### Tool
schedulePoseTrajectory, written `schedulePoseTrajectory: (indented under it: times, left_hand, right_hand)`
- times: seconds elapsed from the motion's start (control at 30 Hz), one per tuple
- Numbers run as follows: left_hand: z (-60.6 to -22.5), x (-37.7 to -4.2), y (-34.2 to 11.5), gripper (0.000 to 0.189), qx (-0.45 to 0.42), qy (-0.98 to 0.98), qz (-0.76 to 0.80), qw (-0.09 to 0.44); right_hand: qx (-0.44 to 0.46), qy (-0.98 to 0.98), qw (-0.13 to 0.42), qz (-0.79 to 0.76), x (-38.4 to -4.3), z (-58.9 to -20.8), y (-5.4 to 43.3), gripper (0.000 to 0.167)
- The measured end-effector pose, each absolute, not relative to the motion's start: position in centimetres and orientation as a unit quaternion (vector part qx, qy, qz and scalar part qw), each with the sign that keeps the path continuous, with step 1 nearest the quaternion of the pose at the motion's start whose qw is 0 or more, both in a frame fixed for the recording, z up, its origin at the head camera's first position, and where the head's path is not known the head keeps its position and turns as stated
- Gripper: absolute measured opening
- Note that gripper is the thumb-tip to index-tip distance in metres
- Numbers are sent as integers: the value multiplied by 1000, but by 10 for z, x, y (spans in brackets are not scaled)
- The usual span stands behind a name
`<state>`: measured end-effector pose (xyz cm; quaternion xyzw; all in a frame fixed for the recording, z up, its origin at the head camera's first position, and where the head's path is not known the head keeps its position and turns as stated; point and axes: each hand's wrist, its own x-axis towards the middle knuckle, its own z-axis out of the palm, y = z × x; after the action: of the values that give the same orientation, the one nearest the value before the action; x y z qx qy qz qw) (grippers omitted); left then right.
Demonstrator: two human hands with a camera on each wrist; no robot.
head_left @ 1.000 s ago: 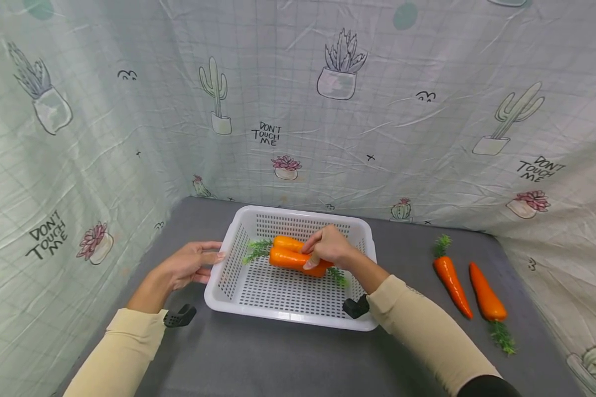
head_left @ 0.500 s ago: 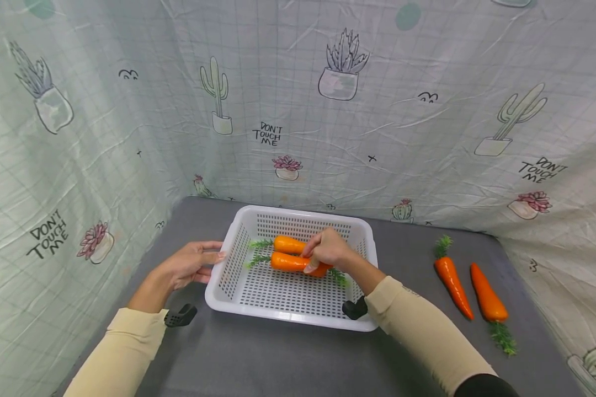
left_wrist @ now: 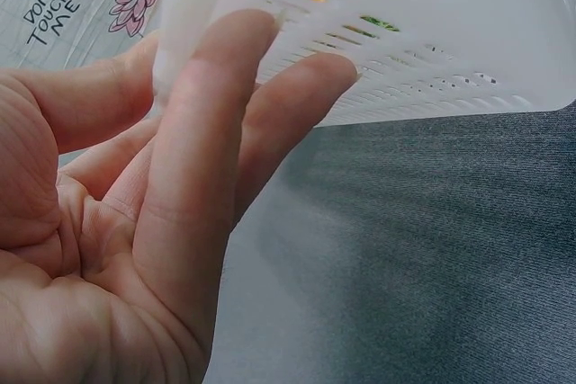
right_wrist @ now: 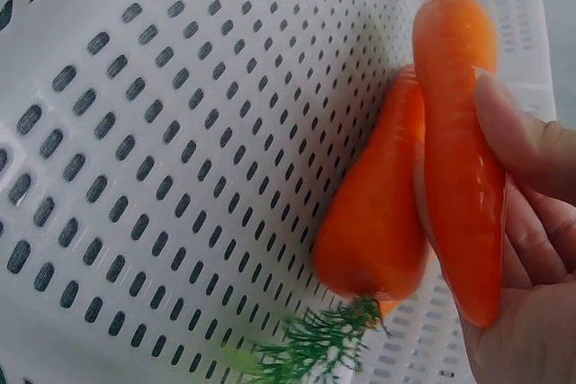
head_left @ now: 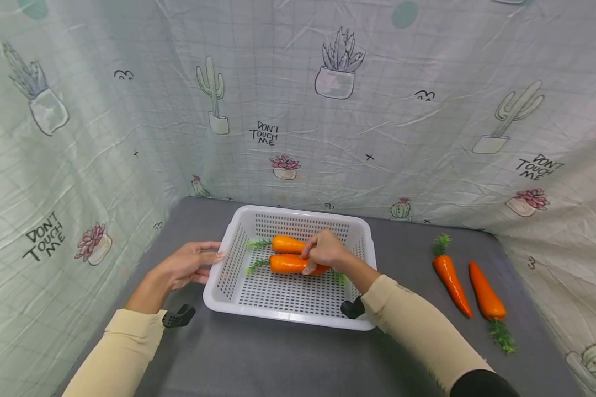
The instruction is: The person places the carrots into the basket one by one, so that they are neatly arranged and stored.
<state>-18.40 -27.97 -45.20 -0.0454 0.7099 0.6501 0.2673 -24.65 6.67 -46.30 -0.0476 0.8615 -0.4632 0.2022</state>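
A white perforated plastic basket (head_left: pixel 250 318) sits on the grey table with carrots lying crosswise in it. My right hand (head_left: pixel 326 250) reaches into the basket and pinches an orange carrot (right_wrist: pixel 459 141) between thumb and fingers, its leafy top to the left in the head view. Under and beside it lies another carrot (right_wrist: pixel 373 222), its green top pointing right in the head view. Farther back rests a carrot (head_left: pixel 287 244), partly hidden by my hand. My left hand (head_left: pixel 191 264) holds the basket's left side, thumb at the rim and fingers (left_wrist: pixel 193 150) against the outer wall.
Two more carrots lie on the table right of the basket: one carrot (head_left: pixel 452 284) with its leaves toward the back, the other carrot (head_left: pixel 487 292) with leaves toward the front. A printed cactus curtain (head_left: pixel 298 110) encloses the table (head_left: pixel 258 358) at the back and sides.
The carrot in my right hand has come slightly down and toward the front, showing more of the back carrot and its leaves. My left hand has stayed on the basket.
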Motion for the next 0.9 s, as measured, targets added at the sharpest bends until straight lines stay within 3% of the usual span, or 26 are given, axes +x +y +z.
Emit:
schedulePoseTrajectory:
  times: [0.9]
  left_hand:
    - [-450, -182, -281, 68, -36, 708, 650, 274]
  right_hand:
    - [-133, 901, 155, -384, -243, -465, 59, 35]
